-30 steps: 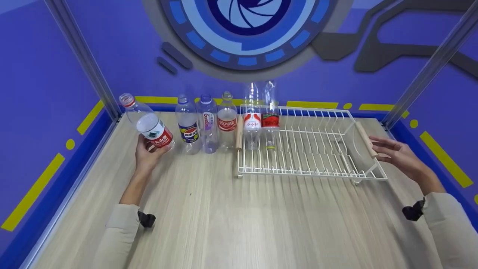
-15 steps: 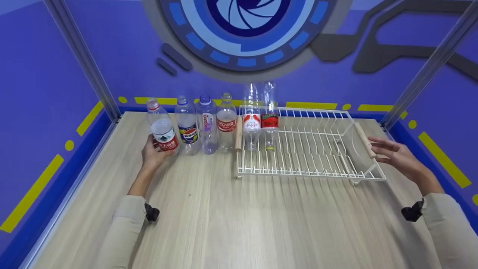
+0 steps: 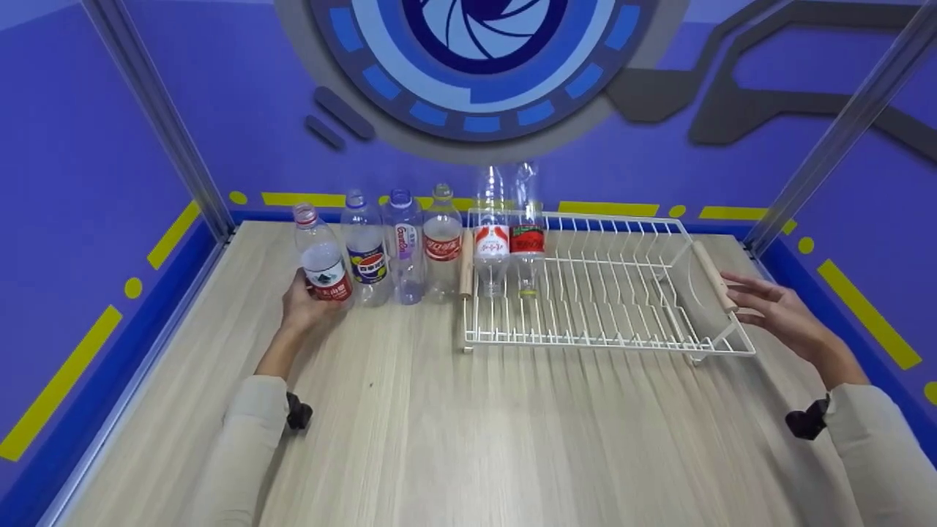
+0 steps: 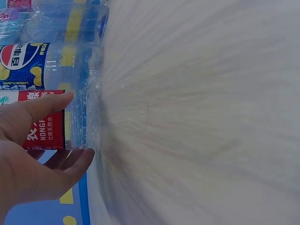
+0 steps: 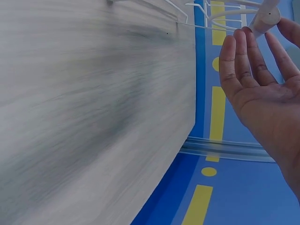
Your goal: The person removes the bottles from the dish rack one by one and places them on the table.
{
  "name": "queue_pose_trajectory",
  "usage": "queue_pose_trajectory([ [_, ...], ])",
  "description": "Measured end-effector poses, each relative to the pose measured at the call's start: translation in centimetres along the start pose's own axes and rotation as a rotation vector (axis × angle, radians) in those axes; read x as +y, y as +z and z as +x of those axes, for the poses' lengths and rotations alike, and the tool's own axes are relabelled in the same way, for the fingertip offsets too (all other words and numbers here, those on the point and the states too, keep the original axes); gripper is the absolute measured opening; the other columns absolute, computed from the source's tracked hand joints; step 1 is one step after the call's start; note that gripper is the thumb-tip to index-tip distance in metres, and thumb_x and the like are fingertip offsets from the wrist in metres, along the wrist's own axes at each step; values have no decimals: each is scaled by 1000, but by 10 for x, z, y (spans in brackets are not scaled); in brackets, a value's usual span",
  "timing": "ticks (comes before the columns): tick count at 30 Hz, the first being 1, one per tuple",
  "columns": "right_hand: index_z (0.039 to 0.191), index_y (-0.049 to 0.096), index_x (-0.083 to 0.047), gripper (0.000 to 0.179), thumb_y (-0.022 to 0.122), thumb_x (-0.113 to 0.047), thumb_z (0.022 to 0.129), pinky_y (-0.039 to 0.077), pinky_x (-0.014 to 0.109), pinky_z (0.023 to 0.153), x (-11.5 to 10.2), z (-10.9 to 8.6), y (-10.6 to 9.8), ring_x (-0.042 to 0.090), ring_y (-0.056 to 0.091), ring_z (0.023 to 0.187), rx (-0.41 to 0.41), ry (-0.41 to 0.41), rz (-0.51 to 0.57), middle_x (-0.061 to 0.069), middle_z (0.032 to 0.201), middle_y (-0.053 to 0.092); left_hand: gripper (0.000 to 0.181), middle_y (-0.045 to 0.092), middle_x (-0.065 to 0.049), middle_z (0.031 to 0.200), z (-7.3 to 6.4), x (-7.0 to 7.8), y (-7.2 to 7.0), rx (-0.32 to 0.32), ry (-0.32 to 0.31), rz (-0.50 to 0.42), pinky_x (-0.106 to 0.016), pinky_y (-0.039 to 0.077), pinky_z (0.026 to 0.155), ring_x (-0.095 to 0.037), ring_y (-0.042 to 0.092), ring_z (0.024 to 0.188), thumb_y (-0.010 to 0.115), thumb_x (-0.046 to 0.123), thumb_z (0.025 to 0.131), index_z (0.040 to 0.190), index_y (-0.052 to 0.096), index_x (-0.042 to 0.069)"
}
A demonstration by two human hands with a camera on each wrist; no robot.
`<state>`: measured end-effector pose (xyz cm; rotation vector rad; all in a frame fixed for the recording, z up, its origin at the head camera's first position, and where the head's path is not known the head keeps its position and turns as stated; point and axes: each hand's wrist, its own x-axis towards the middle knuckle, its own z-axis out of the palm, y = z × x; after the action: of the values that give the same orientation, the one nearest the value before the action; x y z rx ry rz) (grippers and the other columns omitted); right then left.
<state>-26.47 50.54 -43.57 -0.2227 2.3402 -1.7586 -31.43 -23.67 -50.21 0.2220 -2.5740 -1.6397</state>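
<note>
My left hand (image 3: 301, 310) grips the lower part of a clear plastic water bottle (image 3: 322, 256) with a red and white label, at the left end of a row of bottles. In the left wrist view the thumb (image 4: 49, 104) lies across its label and the fingers pass round the far side; its base is at the tabletop. Beside it stands a Pepsi bottle (image 3: 367, 265). My right hand (image 3: 787, 322) is at the rack's right wooden handle (image 3: 714, 274), its fairly straight fingers (image 5: 255, 61) touching the handle's underside in the right wrist view.
A purple-tinted bottle (image 3: 407, 252) and a Coca-Cola bottle (image 3: 443, 245) continue the row. The white wire dish rack (image 3: 585, 340) holds two bottles at its left end, one with a white-and-red label (image 3: 492, 240), one with a red-and-green label (image 3: 527, 238). A blue wall (image 3: 241, 132) closes the back.
My left hand has moved the water bottle right and down beside the Pepsi bottle, from tilted left to nearly upright. The right hand stays at the rack handle.
</note>
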Motion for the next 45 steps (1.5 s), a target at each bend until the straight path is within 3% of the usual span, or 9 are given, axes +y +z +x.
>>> queue_pose_trajectory([
  [7, 155, 42, -8, 48, 49, -12, 108, 56, 16, 88, 1, -1, -1, -4, 65, 110, 6, -11, 32, -20, 128, 64, 85, 41, -34, 152, 4, 0, 4, 14, 12, 30, -50, 30, 124, -46, 40, 145, 71, -11, 77, 151, 28, -8],
  [11, 155, 42, -7, 48, 48, -11, 108, 56, 17, 87, 3, -2, -1, -3, 64, 110, 2, -15, 51, -20, 129, 63, 89, 38, -33, 155, 3, 0, 1, -17, 2, 24, -50, 29, 125, -45, 37, 147, 71, -9, 80, 155, 23, -6],
  [21, 155, 42, -6, 47, 48, -11, 108, 56, 17, 88, 4, -2, 2, -3, 65, 109, -18, -19, 54, -20, 130, 62, 82, 38, -32, 155, -21, 2, -32, -83, -43, 53, -55, 34, 121, -46, 38, 146, 70, 4, 90, 158, 24, 0],
  [25, 154, 44, -7, 46, 48, -11, 108, 56, 17, 87, 5, -3, 2, -2, 66, 108, -22, -13, 76, -20, 130, 63, 67, 44, -31, 150, -37, 2, -43, -117, -59, 59, -51, 48, 108, -43, 46, 139, 68, 12, 95, 151, 33, -2],
  [28, 153, 45, -8, 45, 47, -10, 108, 56, 17, 87, 5, -3, 1, -1, 66, 108, -28, -22, 90, -19, 129, 64, 49, 55, -28, 136, -49, 3, -47, -160, -41, 71, -38, 56, 92, -33, 60, 119, 66, 14, 98, 137, 44, -6],
  [30, 153, 45, -8, 45, 46, -9, 109, 56, 18, 87, 6, -3, 0, -1, 66, 108, -34, -30, 103, -18, 129, 64, 41, 58, -25, 127, -55, 5, -48, -192, -19, 75, -31, 56, 85, -23, 62, 107, 66, 14, 99, 130, 47, -6],
  [33, 153, 45, -8, 44, 46, -8, 108, 57, 18, 88, 8, -7, -2, 0, 67, 108, -36, -30, 120, -17, 128, 65, 42, 58, -23, 127, -63, 11, -45, -259, 5, 71, -30, 56, 85, -18, 60, 103, 65, 16, 100, 131, 47, -5],
  [39, 154, 45, -9, 45, 47, -9, 108, 56, 17, 87, 6, -8, -2, 0, 67, 108, -27, -8, 98, -19, 128, 65, 43, 57, -25, 134, -69, 23, -31, -344, 36, 80, -35, 56, 89, -28, 60, 113, 64, 18, 101, 136, 48, -1],
  [45, 157, 40, -9, 48, 48, -14, 109, 55, 16, 88, 4, -7, -2, -2, 66, 108, -21, 10, 17, -21, 128, 63, 43, 60, -25, 129, -72, 40, -5, -423, 81, 21, -41, 54, 92, -27, 61, 111, 65, 15, 99, 136, 48, 0],
])
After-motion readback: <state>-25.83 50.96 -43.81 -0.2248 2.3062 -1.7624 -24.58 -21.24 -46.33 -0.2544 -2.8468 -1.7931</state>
